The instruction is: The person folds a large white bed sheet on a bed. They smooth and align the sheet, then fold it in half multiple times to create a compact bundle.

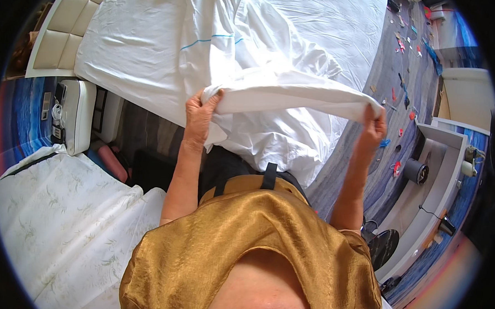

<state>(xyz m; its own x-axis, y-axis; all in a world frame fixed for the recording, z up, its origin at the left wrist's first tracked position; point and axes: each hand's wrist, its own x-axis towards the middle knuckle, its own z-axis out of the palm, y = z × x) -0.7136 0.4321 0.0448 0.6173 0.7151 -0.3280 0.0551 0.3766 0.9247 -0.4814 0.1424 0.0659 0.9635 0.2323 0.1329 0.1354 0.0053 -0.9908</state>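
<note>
Left grip [199, 115] and right grip [374, 126] clasp a white cloth [289, 97], its folded band stretched between them above frame centre.

You can read no text, label, number or sign here. The white cloth [294, 94] between your left grip [200, 117] and your right grip [374, 124] shows plain fabric, and the blue line [212, 38] beyond your left grip is only a stripe. The scraps [412, 115] on the floor [378, 171], right of your right grip, are too small for reading.
</note>
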